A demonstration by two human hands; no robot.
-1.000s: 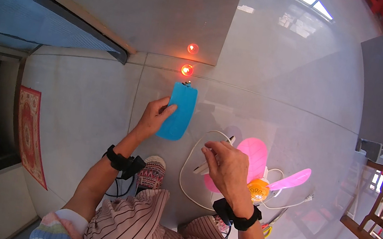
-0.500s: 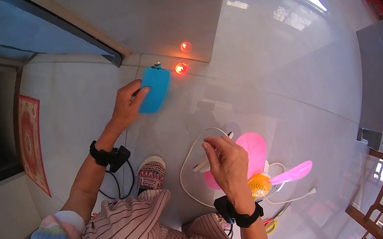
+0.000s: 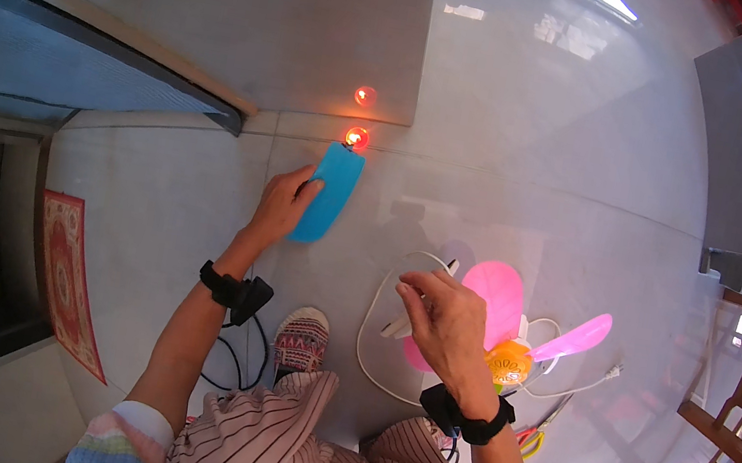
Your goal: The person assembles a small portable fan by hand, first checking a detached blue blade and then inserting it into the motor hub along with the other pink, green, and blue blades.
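Observation:
My left hand [image 3: 285,202] pinches the edge of a flat, blue plastic blade-like piece [image 3: 330,195]. The far end of that piece has a small dark tip, which is right by the flame of a glowing red candle [image 3: 357,138]. I cannot tell whether the tip touches it. My right hand [image 3: 442,320] is closed with thumb and fingers together, above a small fan with pink blades [image 3: 495,294] and an orange hub [image 3: 508,361]. Whatever the right fingers hold, if anything, is too small to make out.
A white cord [image 3: 361,348] loops over the floor to a plug [image 3: 614,371]. Scissors with red and yellow handles [image 3: 532,443] lie right of my knees. A glossy panel [image 3: 326,28] mirrors the candle. A red patterned mat [image 3: 73,280] lies left; wooden furniture [image 3: 719,437] stands right.
My left hand has moved right with the blue piece, tilting it and bringing its tip to the candle flame. My right hand has stayed almost still.

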